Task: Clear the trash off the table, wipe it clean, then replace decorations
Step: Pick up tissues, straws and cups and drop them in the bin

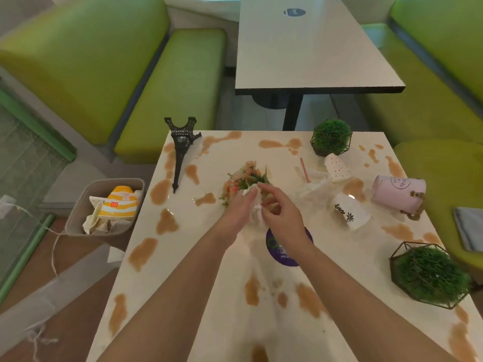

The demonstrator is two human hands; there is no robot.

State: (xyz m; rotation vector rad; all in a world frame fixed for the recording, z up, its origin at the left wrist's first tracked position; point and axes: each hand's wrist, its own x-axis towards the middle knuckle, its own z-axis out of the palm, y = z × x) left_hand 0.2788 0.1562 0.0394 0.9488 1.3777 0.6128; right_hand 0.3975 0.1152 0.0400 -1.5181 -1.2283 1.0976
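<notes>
At the middle of the tabletop (pixel 235 309) both hands meet over a crumpled white tissue (pixel 254 205) that lies against a small bunch of artificial flowers (pixel 244 178), peach blooms with green leaves, on its side. The left hand (pixel 239 209) has its fingers curled onto the tissue, and the right hand (pixel 281 210) pinches the same wad with bent fingers and thumb. The tabletop is pale and glossy, blotched all over with tan-brown spills (pixel 159 190), and a round purple sticker (pixel 285 253) shows beneath the right wrist. A black Eiffel Tower model (pixel 180 150) lies tipped over near the far left edge. To the right lie a pink straw (pixel 304 169), more crumpled white paper (pixel 313 185), a tipped polka-dot paper cup (pixel 337 167), a tipped white cup (pixel 351 210) with dark lettering and a pink mug-like pot (pixel 398 194) on its side. Two faux grass balls in wire frames stand on the tabletop, one at the far right corner (pixel 332 137) and one at the near right edge (pixel 431 276). Just beside the left edge stands a grey bin (pixel 78 212) holding wrappers and a yellow-striped paper cup (pixel 121 202). Lime-green bench seats (pixel 170 95) flank a second pale table (pixel 313 48) beyond, and a folded grey cloth (pixel 469 228) rests on the right seat.
</notes>
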